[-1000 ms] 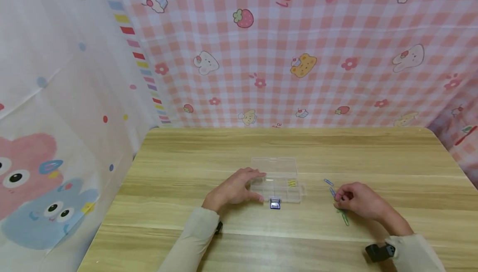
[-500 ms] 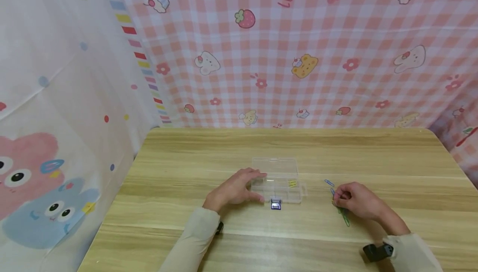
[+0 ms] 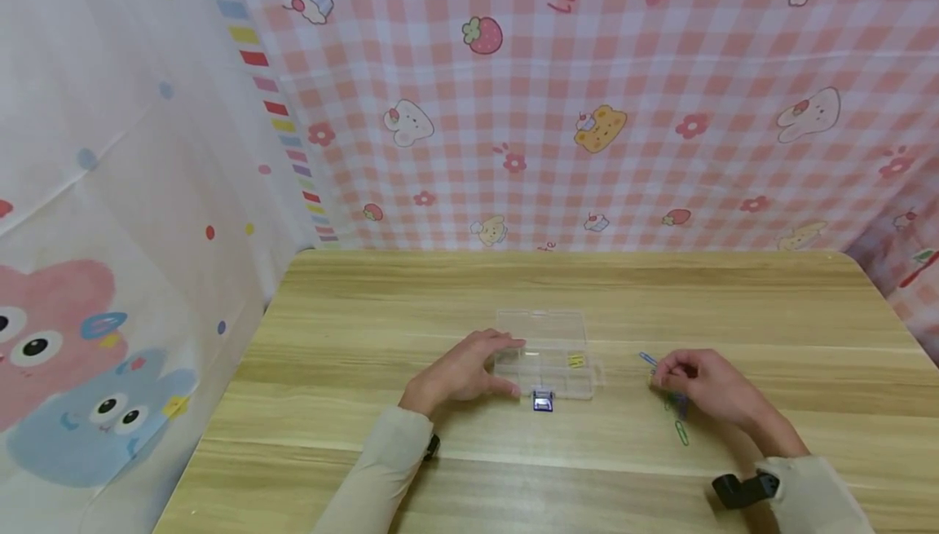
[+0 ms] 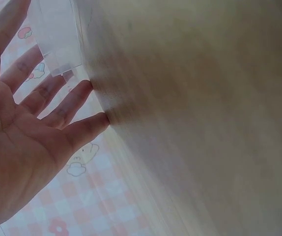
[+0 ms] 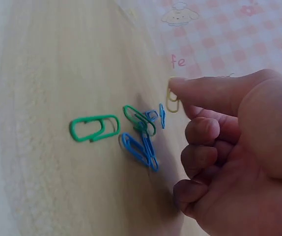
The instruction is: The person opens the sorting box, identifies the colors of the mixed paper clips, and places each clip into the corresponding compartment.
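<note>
Seemingly one yellow paper clip (image 5: 173,101), two green (image 5: 95,128), three blue (image 5: 140,149).

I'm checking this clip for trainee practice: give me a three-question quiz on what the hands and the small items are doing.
1. True or false: the left hand rests open against the clear box.
2. What colour is the paper clip at the right hand's fingertip? A yellow, B red, C black.
3. What lies alone to one side of the tangled blue clips in the right wrist view?

Key: 1 true. 2 A. 3 A green paper clip.
</note>
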Available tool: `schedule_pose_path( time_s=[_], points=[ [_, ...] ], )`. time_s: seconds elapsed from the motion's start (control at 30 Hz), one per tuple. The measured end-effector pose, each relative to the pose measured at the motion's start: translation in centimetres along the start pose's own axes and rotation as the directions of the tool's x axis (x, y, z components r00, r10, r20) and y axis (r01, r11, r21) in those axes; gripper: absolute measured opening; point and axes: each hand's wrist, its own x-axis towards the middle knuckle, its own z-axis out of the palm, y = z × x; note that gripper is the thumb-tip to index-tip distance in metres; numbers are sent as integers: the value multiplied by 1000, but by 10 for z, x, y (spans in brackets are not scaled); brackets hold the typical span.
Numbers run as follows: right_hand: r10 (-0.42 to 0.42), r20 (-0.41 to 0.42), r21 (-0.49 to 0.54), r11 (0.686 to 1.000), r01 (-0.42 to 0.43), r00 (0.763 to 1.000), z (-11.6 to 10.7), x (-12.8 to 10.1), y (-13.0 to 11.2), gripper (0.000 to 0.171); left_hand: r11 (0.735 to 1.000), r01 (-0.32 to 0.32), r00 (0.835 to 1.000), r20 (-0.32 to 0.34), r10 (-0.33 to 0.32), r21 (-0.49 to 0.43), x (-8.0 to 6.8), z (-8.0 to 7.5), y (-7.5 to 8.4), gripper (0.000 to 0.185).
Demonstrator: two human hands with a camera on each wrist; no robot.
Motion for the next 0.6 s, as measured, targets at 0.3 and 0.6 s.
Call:
schedule_pose_path(
  time_s=[0.3,0.6],
  points=[
    [18,-27,49,999,-16,999,-3,2,-2,11,1000,0,1000,-1,0,12,1,1,-2,71],
    [-50,-13,61,997,50,999,-3,9,-15,16,1000,-6,1000,-5,7,14,1,1,-2,71]
  ],
)
